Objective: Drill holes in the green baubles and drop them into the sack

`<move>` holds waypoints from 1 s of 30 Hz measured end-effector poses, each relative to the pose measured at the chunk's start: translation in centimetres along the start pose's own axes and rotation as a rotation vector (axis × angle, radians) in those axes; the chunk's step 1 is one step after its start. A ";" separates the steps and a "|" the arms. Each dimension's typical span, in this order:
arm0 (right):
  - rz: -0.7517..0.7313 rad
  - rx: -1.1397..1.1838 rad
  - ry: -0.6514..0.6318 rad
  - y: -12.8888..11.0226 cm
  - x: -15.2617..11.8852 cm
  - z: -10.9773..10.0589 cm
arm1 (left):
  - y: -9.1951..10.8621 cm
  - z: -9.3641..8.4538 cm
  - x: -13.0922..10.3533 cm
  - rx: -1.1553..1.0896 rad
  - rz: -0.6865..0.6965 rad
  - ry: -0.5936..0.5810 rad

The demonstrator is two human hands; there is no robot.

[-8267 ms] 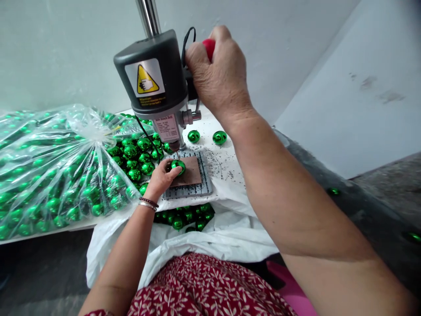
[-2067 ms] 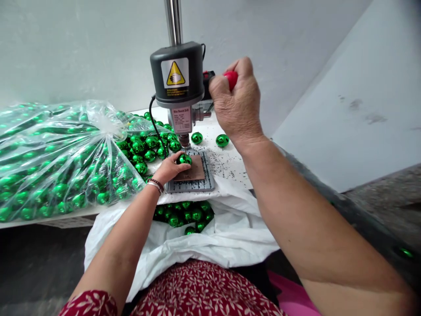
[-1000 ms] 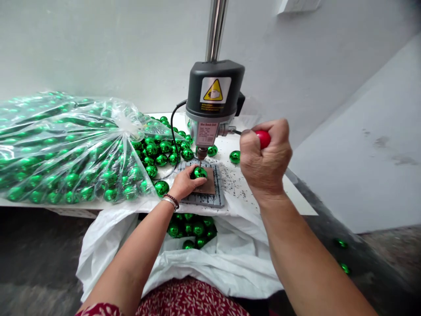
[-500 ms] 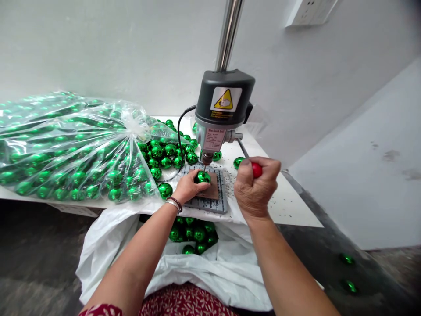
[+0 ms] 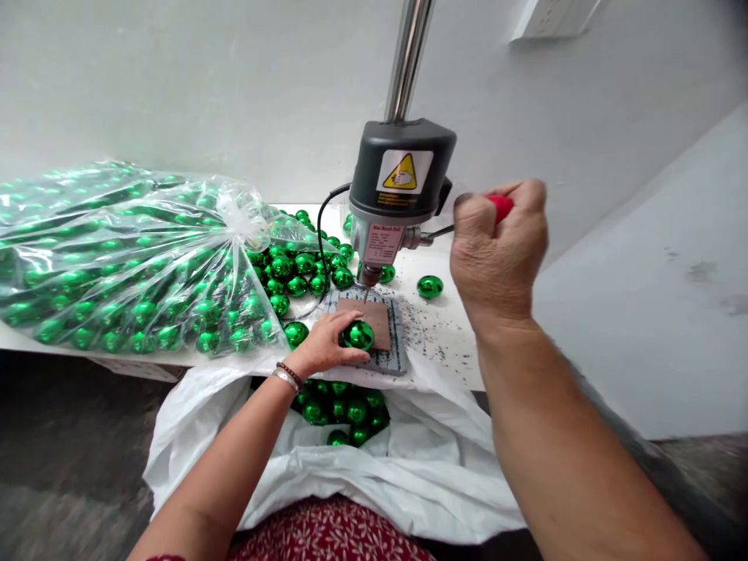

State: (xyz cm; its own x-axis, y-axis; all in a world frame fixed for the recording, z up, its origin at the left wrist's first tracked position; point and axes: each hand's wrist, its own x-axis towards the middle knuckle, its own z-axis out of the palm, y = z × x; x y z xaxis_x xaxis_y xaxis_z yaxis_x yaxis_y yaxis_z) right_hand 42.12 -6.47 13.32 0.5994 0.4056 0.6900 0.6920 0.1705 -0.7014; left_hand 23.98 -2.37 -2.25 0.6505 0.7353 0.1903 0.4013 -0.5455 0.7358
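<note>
Red knob (image 5: 501, 207) higher (ball (image 5: 360, 336) clear of bit (image 5: 366, 295))

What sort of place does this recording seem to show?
Probably a small workshop: a bench drill stands on a white table littered with dark specks, near a clear plastic bag full of shiny green balls.

Green ball (image 5: 361, 335), drill bit (image 5: 366, 296) seemingly apart

Back wall (image 5: 175, 93): rose pale before you
Socket box (image 5: 549, 19): hung white, upper right
Side wall (image 5: 648, 335): stood whitish and smudged on your right
Counter (image 5: 421, 261): was white
Floor (image 5: 70, 444): lay dark at your left
</note>
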 end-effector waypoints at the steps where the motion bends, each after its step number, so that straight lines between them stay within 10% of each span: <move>1: -0.005 -0.005 0.002 0.1 -0.1 0.0 | 0.1 -0.6 -0.5 0.058 0.002 -0.005; 8: -0.041 -0.007 0.004 0.4 -0.2 0.1 | 0.2 -4.9 -3.7 0.753 -0.307 -0.003; 14: -0.037 0.014 -0.005 0.5 -0.2 0.1 | -0.3 -4.7 -4.8 0.821 -0.340 -0.025; 21: -0.032 0.037 -0.018 0.4 -0.4 0.1 | 0.0 -5.0 -3.9 -0.158 -0.341 0.275; 30: 0.026 0.039 -0.019 0.0 -0.4 0.0 | 0.2 -2.2 -1.1 -1.145 -0.534 0.133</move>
State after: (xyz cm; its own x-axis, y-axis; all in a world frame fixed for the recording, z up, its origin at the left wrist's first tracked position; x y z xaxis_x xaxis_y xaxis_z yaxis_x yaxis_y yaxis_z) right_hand 41.89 -6.67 13.01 0.6092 0.4274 0.6680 0.6598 0.1941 -0.7259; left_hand 21.92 -2.36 -0.86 0.4843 0.8263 -0.2876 -0.2350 0.4394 0.8670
